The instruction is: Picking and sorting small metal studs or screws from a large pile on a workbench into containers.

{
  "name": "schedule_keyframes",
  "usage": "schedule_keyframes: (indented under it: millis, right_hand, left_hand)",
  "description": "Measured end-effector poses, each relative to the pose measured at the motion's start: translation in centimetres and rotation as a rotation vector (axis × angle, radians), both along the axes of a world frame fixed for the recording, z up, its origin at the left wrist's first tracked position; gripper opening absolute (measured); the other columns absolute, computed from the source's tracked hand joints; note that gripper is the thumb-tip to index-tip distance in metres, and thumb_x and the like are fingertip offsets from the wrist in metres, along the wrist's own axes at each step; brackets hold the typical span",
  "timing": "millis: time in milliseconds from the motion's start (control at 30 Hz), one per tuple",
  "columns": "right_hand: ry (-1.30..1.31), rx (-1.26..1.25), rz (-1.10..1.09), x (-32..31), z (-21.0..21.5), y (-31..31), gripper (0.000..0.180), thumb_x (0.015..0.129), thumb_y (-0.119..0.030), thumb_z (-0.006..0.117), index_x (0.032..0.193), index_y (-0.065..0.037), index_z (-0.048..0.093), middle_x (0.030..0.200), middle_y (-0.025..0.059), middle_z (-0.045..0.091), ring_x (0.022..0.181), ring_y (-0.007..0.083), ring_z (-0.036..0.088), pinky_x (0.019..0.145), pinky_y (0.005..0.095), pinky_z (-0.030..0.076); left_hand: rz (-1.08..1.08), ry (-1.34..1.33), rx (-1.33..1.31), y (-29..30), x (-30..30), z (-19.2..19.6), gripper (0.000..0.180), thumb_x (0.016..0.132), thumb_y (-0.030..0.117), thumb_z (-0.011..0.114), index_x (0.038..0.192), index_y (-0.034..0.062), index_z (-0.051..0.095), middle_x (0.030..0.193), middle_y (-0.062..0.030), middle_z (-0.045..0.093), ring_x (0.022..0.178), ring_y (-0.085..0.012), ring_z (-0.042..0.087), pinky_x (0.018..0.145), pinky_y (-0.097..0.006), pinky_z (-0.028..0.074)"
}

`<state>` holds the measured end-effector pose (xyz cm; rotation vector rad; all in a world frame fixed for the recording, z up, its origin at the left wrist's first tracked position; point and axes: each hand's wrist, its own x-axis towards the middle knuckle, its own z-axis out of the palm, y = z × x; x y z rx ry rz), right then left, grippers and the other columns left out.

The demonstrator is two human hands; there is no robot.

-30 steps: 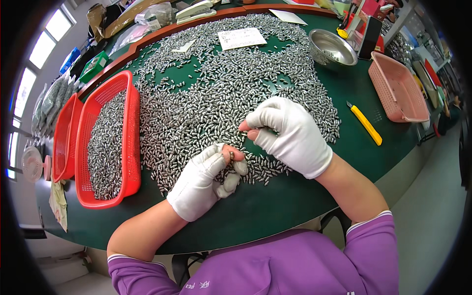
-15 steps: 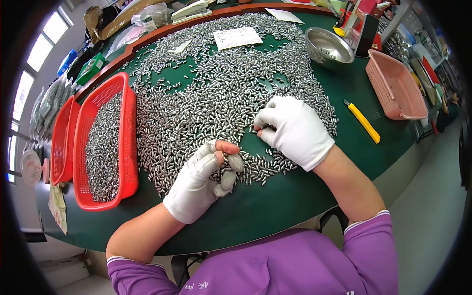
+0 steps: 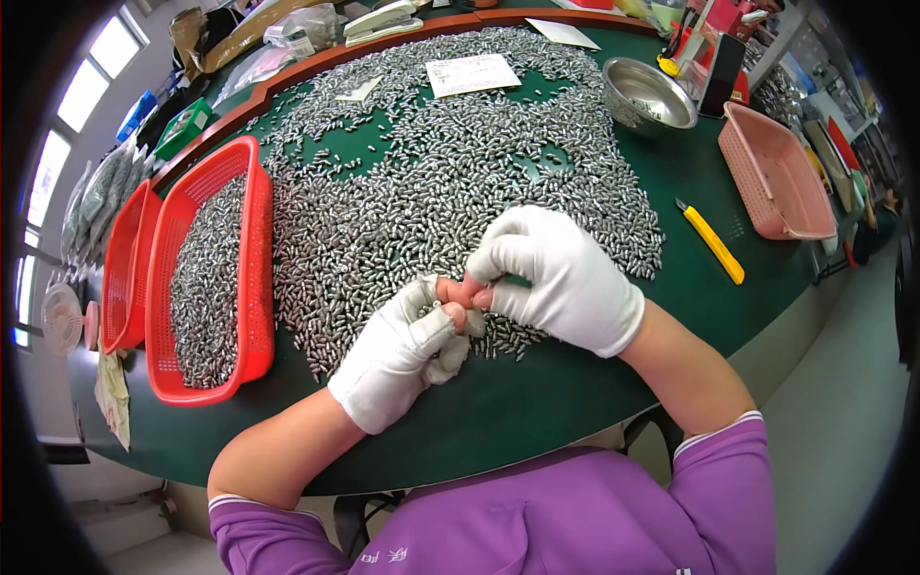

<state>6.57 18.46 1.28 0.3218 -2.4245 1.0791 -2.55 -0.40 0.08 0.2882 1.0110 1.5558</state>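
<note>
Small silvery metal parts (image 3: pixel 422 192), short and cylindrical, lie in a wide spread over the green table. Above their near edge my two hands meet, both in white gloves with bare fingertips. My left hand (image 3: pixel 398 359) is closed, its thumb and forefinger pressed together. Against those fingertips my right hand (image 3: pixel 561 283) pinches from the right with thumb and forefinger. Whatever sits between the fingertips is too small and covered to make out. Left of the spread stands a red plastic basket (image 3: pixel 257 287) holding many of the same metal parts.
A second red basket (image 3: pixel 125 278) stands farther left. On the right are a steel bowl (image 3: pixel 661 91), a yellow utility knife (image 3: pixel 714 244) and a pink basket (image 3: pixel 771 177). A white paper slip (image 3: pixel 472 75) lies on the parts, before a raised wooden rim (image 3: pixel 383 48).
My right hand has come left and nearer from the metal parts, and its fingertips now meet those of my left hand. The view has shifted slightly.
</note>
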Motion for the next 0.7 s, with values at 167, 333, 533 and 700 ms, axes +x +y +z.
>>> schedule_keyframes:
  millis: [167, 333, 533, 700]
  right_hand:
    - [-0.053, -0.076, 0.083, 0.04, 0.00, -0.51, 0.018, 0.071, -0.005, 0.074, 0.087, -0.007, 0.068, 0.082, 0.0068, 0.061, 0.076, 0.0232, 0.061, 0.069, 0.0331, 0.050]
    - [-0.022, -0.121, -0.042, 0.08, -0.03, -0.25, 0.017, 0.074, 0.000, 0.071, 0.089, -0.006, 0.069, 0.084, 0.0067, 0.062, 0.077, 0.0213, 0.062, 0.069, 0.0312, 0.050]
    - [-0.027, -0.070, -0.158, 0.11, -0.08, 0.10, 0.015, 0.074, 0.001, 0.071, 0.087, -0.006, 0.069, 0.081, 0.0081, 0.063, 0.074, 0.0215, 0.063, 0.067, 0.0302, 0.051]
    - [-0.046, 0.045, -0.209, 0.33, 0.01, 0.25, 0.012, 0.073, -0.001, 0.071, 0.084, -0.006, 0.068, 0.079, 0.0081, 0.063, 0.075, 0.0228, 0.063, 0.067, 0.0319, 0.051]
  left_hand:
    - [-0.023, 0.045, -0.030, -0.05, 0.07, 0.07, 0.021, 0.091, 0.025, 0.063, 0.103, 0.0111, 0.053, 0.085, 0.0007, 0.059, 0.061, -0.0046, 0.043, 0.052, -0.018, 0.031]
    - [-0.030, 0.071, -0.021, 0.11, -0.03, 0.21, 0.018, 0.094, 0.027, 0.059, 0.100, 0.0113, 0.054, 0.085, 0.0009, 0.059, 0.061, -0.0053, 0.045, 0.052, -0.018, 0.033]
    - [-0.006, 0.043, -0.046, 0.03, 0.09, 0.55, 0.018, 0.095, 0.028, 0.056, 0.101, 0.0106, 0.056, 0.086, -0.0008, 0.058, 0.062, -0.0071, 0.046, 0.054, -0.019, 0.035]
    - [-0.024, 0.022, -0.031, -0.11, -0.06, 0.57, 0.023, 0.095, 0.031, 0.056, 0.104, 0.0097, 0.057, 0.087, -0.0019, 0.058, 0.065, -0.0083, 0.047, 0.056, -0.019, 0.037]
